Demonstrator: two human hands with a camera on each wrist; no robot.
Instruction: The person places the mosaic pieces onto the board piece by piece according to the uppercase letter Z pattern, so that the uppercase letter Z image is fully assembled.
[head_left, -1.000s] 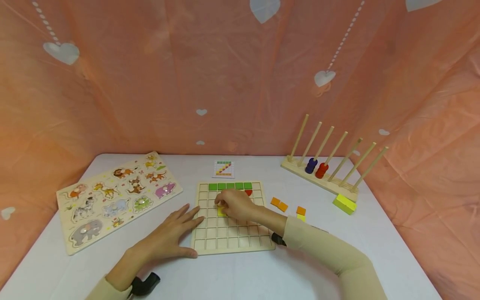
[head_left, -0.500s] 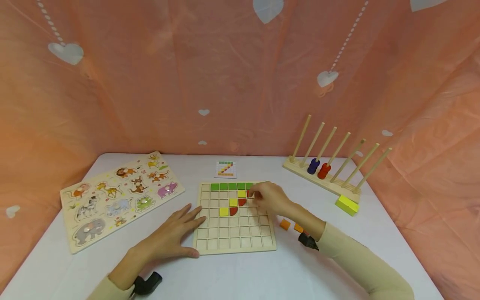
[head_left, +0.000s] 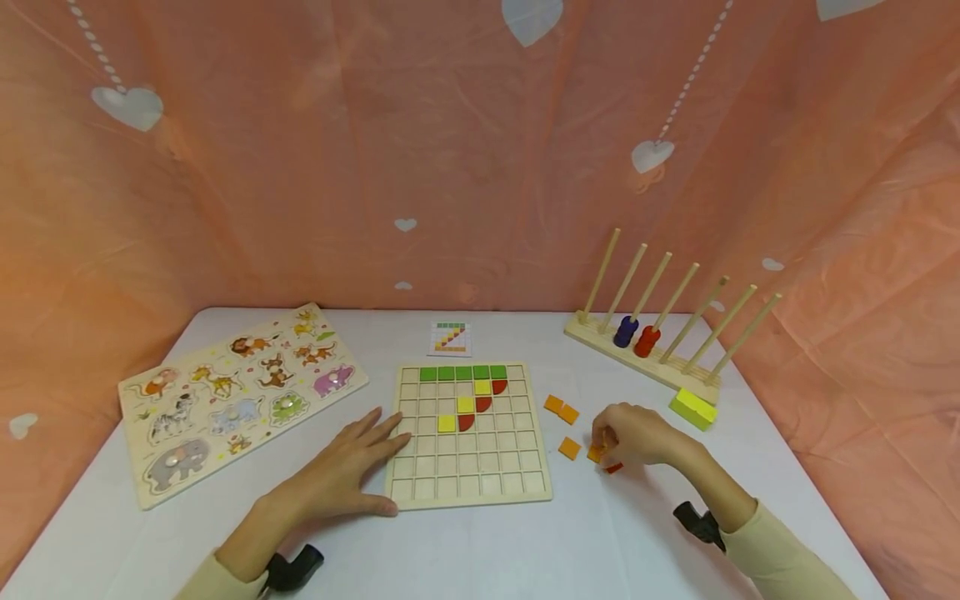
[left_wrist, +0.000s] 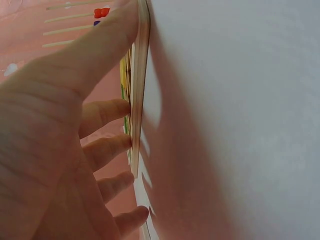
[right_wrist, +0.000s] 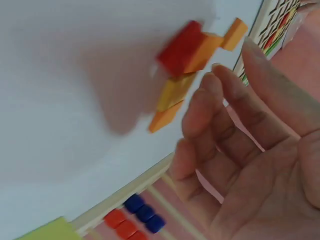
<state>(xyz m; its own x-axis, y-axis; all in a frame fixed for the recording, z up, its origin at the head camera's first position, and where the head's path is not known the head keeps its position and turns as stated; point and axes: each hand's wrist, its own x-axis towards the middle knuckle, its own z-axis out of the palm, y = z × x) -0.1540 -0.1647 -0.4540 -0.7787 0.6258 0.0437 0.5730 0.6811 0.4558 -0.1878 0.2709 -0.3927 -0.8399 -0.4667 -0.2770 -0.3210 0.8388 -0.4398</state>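
A wooden grid board [head_left: 468, 487] lies in the middle of the table. It bears a row of green square tiles [head_left: 462, 373], with yellow square tiles [head_left: 466, 405] and red quarter-round tiles [head_left: 483, 404] in a diagonal below. My left hand [head_left: 337, 467] rests at the board's left edge, fingers spread. Right of the board, my right hand [head_left: 637, 435] hovers over loose tiles, its fingers loosely bent. The right wrist view shows a red tile [right_wrist: 180, 47], orange tiles [right_wrist: 202, 52] and a yellow tile [right_wrist: 175, 91] just beyond the fingertips, nothing between them.
Behind the board lies a small pattern card [head_left: 451, 339]. An animal peg puzzle [head_left: 262, 417] lies at left. A wooden peg rack [head_left: 585, 331] with blue and red beads stands at back right, a yellow block [head_left: 693, 408] beside it. Loose orange tiles [head_left: 569, 448] lie between board and right hand.
My right hand has left the board and moved right to the loose tiles. The red tile it touched at the upper right of the diagonal now lies in its cell. The left hand stays put.
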